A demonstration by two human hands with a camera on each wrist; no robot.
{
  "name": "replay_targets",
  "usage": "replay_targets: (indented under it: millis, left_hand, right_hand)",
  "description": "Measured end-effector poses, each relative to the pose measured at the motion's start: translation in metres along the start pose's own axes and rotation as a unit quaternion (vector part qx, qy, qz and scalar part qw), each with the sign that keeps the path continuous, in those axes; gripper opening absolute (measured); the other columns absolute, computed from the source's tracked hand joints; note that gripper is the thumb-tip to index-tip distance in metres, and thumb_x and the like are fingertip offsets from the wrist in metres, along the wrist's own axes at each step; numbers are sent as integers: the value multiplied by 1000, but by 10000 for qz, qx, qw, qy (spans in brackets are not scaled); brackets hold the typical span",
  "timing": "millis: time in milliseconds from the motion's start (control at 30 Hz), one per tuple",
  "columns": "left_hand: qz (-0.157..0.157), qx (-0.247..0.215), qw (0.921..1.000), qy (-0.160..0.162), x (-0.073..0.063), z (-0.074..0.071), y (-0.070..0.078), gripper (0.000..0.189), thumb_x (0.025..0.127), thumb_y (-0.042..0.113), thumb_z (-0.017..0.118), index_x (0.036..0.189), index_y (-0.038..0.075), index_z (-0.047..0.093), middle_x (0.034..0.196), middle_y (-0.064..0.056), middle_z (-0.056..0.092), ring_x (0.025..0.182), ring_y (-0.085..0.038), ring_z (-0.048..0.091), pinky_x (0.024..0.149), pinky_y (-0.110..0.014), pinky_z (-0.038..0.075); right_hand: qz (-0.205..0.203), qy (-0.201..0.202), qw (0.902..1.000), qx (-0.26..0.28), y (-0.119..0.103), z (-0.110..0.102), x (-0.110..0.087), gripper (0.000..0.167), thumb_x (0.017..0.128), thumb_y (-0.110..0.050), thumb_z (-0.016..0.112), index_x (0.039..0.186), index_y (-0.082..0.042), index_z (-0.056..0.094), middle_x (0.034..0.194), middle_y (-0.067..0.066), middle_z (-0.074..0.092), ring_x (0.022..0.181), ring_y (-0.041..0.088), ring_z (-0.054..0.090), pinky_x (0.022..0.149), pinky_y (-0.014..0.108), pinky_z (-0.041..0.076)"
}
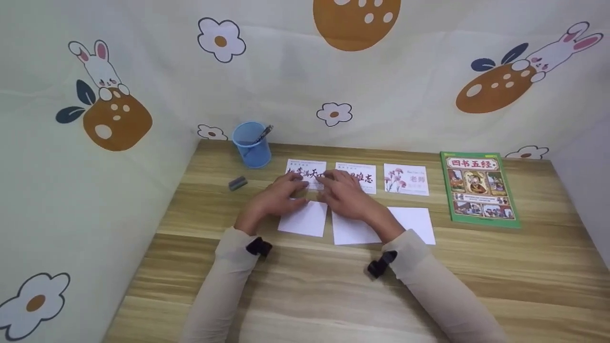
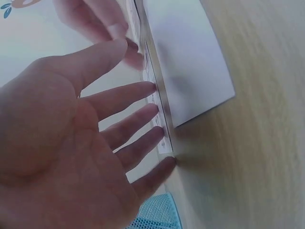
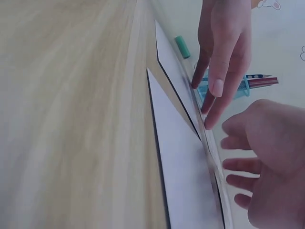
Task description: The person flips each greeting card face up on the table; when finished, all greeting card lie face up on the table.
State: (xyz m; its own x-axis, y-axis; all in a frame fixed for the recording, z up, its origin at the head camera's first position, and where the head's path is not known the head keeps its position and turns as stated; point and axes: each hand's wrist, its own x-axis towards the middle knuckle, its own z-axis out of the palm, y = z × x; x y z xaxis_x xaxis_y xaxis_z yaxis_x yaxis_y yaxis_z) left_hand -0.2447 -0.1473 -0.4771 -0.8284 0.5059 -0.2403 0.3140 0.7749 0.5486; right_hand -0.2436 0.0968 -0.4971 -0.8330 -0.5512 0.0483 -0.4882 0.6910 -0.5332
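My left hand (image 1: 281, 194) has its fingers extended and spread, with the fingertips at the left printed card (image 1: 312, 166). In the left wrist view nothing lies in the palm of this hand (image 2: 62, 138). My right hand (image 1: 347, 194) reaches over the middle printed card (image 1: 367, 186), its fingertips near the gap between the two cards. Its loosely bent fingers hold nothing in the right wrist view. Nearer to me lie a left blank white card (image 1: 302, 223), a middle one (image 1: 350, 232) partly under the right hand, and a right one (image 1: 420, 224) partly behind the forearm.
A flower-printed card (image 1: 406, 179) lies at the right end of the back row. Farther right is a green-bordered book (image 1: 480, 190). At the back left stands a blue mesh pen cup (image 1: 255, 151) with pens, and a small dark green cylinder (image 1: 238, 183) lies before it.
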Motion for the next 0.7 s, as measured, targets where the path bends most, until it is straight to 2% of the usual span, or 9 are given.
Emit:
replay_targets:
  millis: [67,167,300,367,500,600,700]
  left_hand:
    - [30,-96,9999,95,1,1,0,54,109,31,64,157,10,56,168,-18,43,158,-38,39,131,-56,36]
    - [152,-256,9988,380,2,5,2,47,107,27,66,151,11,62,162,-18,49,154,-38,43,130,-56,38]
    - [605,-374,9952,675,5,13,14,42,106,21,70,145,7,67,159,-19,54,153,-38,44,131,-55,36]
    - [848,-340,9941,591,5,19,25,41,104,20,72,143,6,68,158,-19,56,154,-37,44,132,-53,34]
    - [1200,-83,9925,197,4,34,52,46,100,22,78,144,10,69,155,-15,59,150,-33,46,133,-50,33]
    - [1316,110,9912,-34,4,45,68,52,97,25,83,146,15,69,152,-11,59,144,-29,48,129,-47,39]
    - [1300,299,9908,-247,6,54,77,58,95,29,85,149,19,67,157,-10,54,147,-28,45,129,-45,39]
  right_hand:
    - [-196,129,9996,132,2,-3,-7,49,111,-25,59,157,-9,57,163,22,50,156,44,40,130,69,25]
    - [-453,340,9982,219,7,-8,-24,45,109,-21,61,153,-9,61,162,23,52,156,44,41,130,68,27]
    - [-507,506,9973,159,23,-17,-54,43,107,-19,64,148,-7,64,162,25,52,155,44,43,130,67,30]
    - [-401,542,9977,84,34,-22,-71,42,107,-19,66,147,-7,65,162,25,51,154,44,44,128,67,32]
    - [-120,515,9986,27,54,-31,-100,42,106,-18,68,147,-7,66,161,25,52,154,45,44,127,67,33]
    - [31,465,9989,18,66,-38,-120,43,106,-17,68,147,-6,65,161,26,51,153,46,44,128,67,33]
    - [191,405,9990,65,75,-46,-139,45,106,-18,68,149,-5,63,162,26,50,153,48,43,127,68,34]
